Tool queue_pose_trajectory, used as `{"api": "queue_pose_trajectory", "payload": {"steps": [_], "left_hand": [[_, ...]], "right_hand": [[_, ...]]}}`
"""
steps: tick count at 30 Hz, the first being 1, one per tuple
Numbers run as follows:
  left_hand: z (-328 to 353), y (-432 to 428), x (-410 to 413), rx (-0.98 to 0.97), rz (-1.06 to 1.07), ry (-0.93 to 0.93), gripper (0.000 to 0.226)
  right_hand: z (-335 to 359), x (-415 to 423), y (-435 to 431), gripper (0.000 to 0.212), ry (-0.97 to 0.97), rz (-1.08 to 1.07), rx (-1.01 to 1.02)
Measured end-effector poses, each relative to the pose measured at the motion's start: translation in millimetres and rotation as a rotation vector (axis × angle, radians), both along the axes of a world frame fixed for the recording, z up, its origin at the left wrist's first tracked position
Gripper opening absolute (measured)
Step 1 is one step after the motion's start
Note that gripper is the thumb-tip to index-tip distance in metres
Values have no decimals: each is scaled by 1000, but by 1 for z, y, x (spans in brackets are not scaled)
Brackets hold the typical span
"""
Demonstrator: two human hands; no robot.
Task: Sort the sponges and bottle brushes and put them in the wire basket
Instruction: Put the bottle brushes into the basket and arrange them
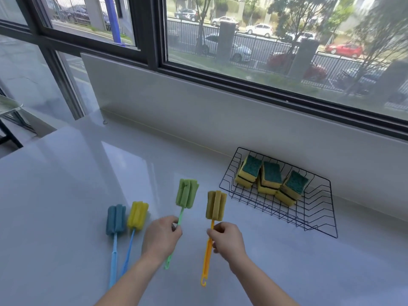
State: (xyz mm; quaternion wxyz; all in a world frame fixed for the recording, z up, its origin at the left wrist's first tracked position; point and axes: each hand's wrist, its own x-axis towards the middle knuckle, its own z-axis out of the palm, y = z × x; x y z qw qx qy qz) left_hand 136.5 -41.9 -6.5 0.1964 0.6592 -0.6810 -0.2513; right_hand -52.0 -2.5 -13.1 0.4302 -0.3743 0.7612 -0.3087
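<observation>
A black wire basket [318,226] stands on the white counter at the right, with three stacks of yellow-and-green sponges [270,181] in its far half. My left hand [161,236] grips the handle of a green bottle brush [187,193], its foam head pointing away from me. My right hand [227,240] grips the orange handle of a mustard-headed bottle brush [216,205], just left of the basket. Two more brushes lie flat on the counter at the left: a blue-headed one [116,219] and a yellow-headed one [137,215] with a blue handle.
The white counter [66,195] runs up to a low white wall under a large dark-framed window. A counter edge and a dark frame show at the far left. The basket's near half holds nothing.
</observation>
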Motion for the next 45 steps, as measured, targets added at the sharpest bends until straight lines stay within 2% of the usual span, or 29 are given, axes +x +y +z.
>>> {"api": "queue_pose_trajectory", "payload": {"steps": [11, 24, 27, 33, 45], "left_hand": [[44, -39, -123, -227, -313, -119, 15], [57, -91, -247, -460, -728, -559, 11], [44, -100, -269, -453, -828, -658, 16], [11, -113, -301, -366, -894, -727, 20], [-17, -134, -315, -265, -936, -763, 21]], "right_hand": [[41, -120, 37, 13, -45, -280, -164], [45, -219, 55, 13, -86, -537, -244], [37, -237, 60, 16, -100, -608, -252], [18, -264, 63, 21, -97, -666, -235], [5, -269, 46, 19, -225, -705, -253]]}}
